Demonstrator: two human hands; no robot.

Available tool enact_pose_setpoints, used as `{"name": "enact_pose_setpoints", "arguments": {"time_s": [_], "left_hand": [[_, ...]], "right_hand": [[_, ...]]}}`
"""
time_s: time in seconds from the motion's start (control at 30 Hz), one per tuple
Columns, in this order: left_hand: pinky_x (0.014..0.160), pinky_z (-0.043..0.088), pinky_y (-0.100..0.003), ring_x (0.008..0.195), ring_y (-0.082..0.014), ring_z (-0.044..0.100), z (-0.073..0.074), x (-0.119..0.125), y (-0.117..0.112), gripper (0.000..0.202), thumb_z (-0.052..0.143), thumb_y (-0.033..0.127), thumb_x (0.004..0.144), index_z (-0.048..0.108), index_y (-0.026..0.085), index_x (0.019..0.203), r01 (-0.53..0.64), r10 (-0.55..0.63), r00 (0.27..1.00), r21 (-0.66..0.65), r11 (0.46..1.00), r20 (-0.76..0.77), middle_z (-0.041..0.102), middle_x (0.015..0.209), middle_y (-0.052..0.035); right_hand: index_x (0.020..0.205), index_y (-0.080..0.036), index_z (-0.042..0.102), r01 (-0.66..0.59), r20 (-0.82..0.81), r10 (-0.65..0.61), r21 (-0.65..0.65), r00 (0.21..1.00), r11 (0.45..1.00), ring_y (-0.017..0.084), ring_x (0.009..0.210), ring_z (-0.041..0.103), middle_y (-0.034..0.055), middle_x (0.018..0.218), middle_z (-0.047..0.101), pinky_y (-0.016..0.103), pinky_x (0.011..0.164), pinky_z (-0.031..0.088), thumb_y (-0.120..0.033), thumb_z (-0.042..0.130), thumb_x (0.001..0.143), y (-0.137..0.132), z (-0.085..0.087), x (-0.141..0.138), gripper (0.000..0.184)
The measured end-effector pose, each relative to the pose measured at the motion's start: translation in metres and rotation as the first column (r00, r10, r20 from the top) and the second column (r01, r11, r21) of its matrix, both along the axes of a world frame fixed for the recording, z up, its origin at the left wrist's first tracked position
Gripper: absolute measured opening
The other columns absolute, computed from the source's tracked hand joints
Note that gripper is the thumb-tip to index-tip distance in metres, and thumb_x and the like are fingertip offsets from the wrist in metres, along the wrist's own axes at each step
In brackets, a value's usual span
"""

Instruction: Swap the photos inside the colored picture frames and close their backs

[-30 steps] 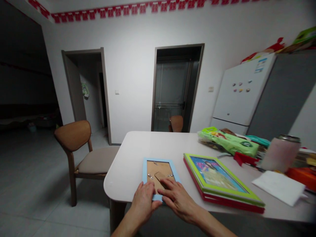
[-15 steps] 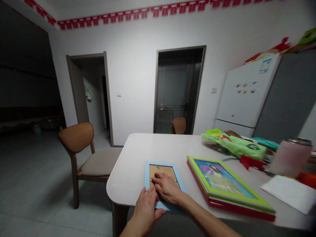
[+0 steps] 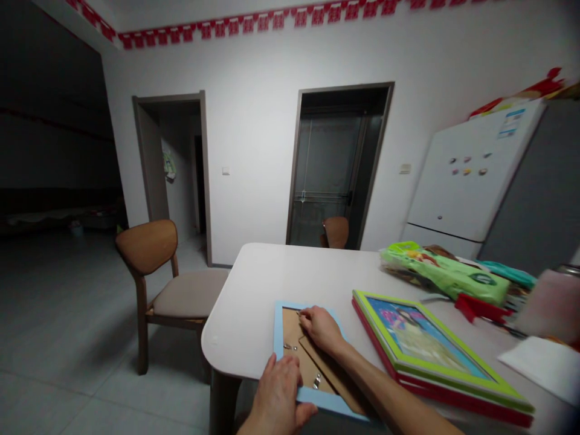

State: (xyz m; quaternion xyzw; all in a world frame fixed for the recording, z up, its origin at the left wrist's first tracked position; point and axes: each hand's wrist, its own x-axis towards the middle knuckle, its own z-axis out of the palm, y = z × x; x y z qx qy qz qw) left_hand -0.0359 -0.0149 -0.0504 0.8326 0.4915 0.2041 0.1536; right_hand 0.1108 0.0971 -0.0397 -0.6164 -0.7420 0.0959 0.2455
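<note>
A light blue picture frame (image 3: 278,329) lies back side up near the front edge of the table, its brown backing board (image 3: 294,365) showing. Metal clips sit along the backing; one clip (image 3: 316,381) is by the lower edge. My left hand (image 3: 280,386) grips the frame's lower left corner, fingers on top and thumb along the bottom edge. Bent over the top of the backing, my right hand (image 3: 321,329) has its fingertips closed at a small metal clip (image 3: 299,313). My right forearm covers much of the frame's right side.
Right of my hands lies a stack of frames, a green picture frame (image 3: 435,344) on top of a red one. Beyond are a green package (image 3: 446,272), a red object (image 3: 480,308), a pinkish jar (image 3: 550,305) and white paper (image 3: 541,365). A wooden chair (image 3: 149,248) stands left of the table (image 3: 254,284).
My right hand has moved from the middle of the backing to the clip at its top, uncovering the lower clips. My left hand stays at the corner. The view has shifted slightly left.
</note>
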Motion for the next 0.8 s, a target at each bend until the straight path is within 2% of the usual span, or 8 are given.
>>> {"name": "enact_pose_setpoints", "arguments": {"time_s": [0.13, 0.3, 0.4, 0.5, 0.63, 0.7, 0.73, 0.8], "left_hand": [[0.098, 0.023, -0.046, 0.112, -0.0256, 0.04, -0.003, 0.001, -0.005, 0.058, 0.066, 0.025, 0.06, 0.045, 0.011, 0.112, -0.004, 0.004, 1.0, 0.032, 0.999, 0.007, 0.048, 0.118, -0.015], [0.099, 0.024, -0.043, 0.111, -0.0251, 0.041, 0.0, -0.001, -0.008, 0.059, 0.065, 0.028, 0.061, 0.045, 0.006, 0.113, -0.032, 0.032, 0.999, 0.041, 0.999, 0.003, 0.05, 0.116, -0.0159], [0.099, 0.023, -0.043, 0.113, -0.0264, 0.039, 0.0, 0.002, -0.005, 0.064, 0.067, 0.03, 0.058, 0.045, 0.006, 0.113, -0.035, 0.036, 0.999, 0.019, 0.999, -0.041, 0.046, 0.119, -0.0171], [0.099, 0.022, -0.042, 0.116, -0.0267, 0.035, -0.006, 0.01, 0.001, 0.061, 0.069, 0.027, 0.054, 0.049, 0.01, 0.109, 0.015, -0.013, 0.998, 0.032, 0.999, -0.065, 0.043, 0.123, -0.0153], [0.098, 0.024, -0.042, 0.115, -0.0278, 0.036, -0.007, 0.017, 0.008, 0.057, 0.064, 0.016, 0.055, 0.048, 0.009, 0.109, 0.043, -0.04, 0.998, 0.057, 0.997, -0.049, 0.044, 0.122, -0.0165], [0.096, 0.027, -0.042, 0.112, -0.0282, 0.039, 0.005, 0.013, 0.009, 0.056, 0.059, 0.012, 0.055, 0.048, 0.01, 0.109, 0.013, -0.015, 1.0, 0.089, 0.996, 0.017, 0.046, 0.12, -0.0164], [0.094, 0.03, -0.041, 0.11, -0.0276, 0.041, 0.014, 0.011, 0.009, 0.053, 0.057, 0.011, 0.055, 0.049, 0.012, 0.108, -0.005, -0.003, 0.997, 0.109, 0.994, 0.077, 0.048, 0.118, -0.015], [0.085, 0.038, -0.037, 0.098, -0.025, 0.05, 0.034, 0.009, 0.008, 0.041, 0.054, 0.014, 0.06, 0.051, 0.017, 0.101, -0.053, 0.023, 0.967, 0.11, 0.993, 0.252, 0.057, 0.105, -0.0103]], "right_hand": [[0.07, -0.017, 0.064, 0.124, -0.031, -0.125, -0.054, 0.992, 0.991, 0.011, 0.055, 0.052, 0.0047, 0.068, 0.065, 0.021, 0.047, 0.031, -0.037, 0.044, 0.073, 0.021, -0.008, 0.0, 0.028], [0.063, -0.015, 0.062, 0.218, -0.087, -0.224, -0.068, 0.971, 0.973, 0.011, 0.05, 0.049, 0.0064, 0.063, 0.064, 0.022, 0.044, 0.026, -0.035, 0.052, 0.066, 0.029, -0.013, -0.003, 0.022], [0.061, -0.015, 0.061, 0.193, -0.155, -0.196, -0.031, 0.968, 0.981, 0.012, 0.053, 0.051, 0.0064, 0.063, 0.064, 0.022, 0.047, 0.029, -0.029, 0.054, 0.063, 0.025, -0.008, -0.004, 0.016], [0.061, -0.016, 0.061, 0.12, -0.241, -0.113, 0.016, 0.964, 0.993, 0.014, 0.057, 0.054, 0.0059, 0.064, 0.064, 0.023, 0.053, 0.035, -0.029, 0.051, 0.065, 0.015, 0.002, 0.002, 0.017], [0.078, -0.015, 0.063, 0.091, -0.371, -0.052, 0.09, 0.927, 0.992, 0.016, 0.07, 0.057, 0.0062, 0.078, 0.065, 0.024, 0.065, 0.04, -0.032, 0.044, 0.07, -0.012, 0.017, 0.03, 0.026], [0.085, -0.014, 0.061, 0.118, -0.56, -0.042, 0.101, 0.827, 0.988, 0.017, 0.076, 0.057, 0.0072, 0.085, 0.064, 0.026, 0.069, 0.041, -0.035, 0.044, 0.07, -0.03, 0.021, 0.046, 0.031], [0.087, -0.014, 0.06, 0.145, -0.674, -0.042, 0.097, 0.737, 0.985, 0.018, 0.079, 0.057, 0.0075, 0.087, 0.064, 0.027, 0.07, 0.042, -0.037, 0.046, 0.069, -0.04, 0.02, 0.052, 0.032], [0.089, -0.016, 0.059, 0.2, -0.859, -0.07, 0.038, 0.507, 0.979, 0.018, 0.081, 0.056, 0.0071, 0.09, 0.063, 0.027, 0.068, 0.042, -0.038, 0.051, 0.066, -0.059, 0.013, 0.054, 0.033]]}}
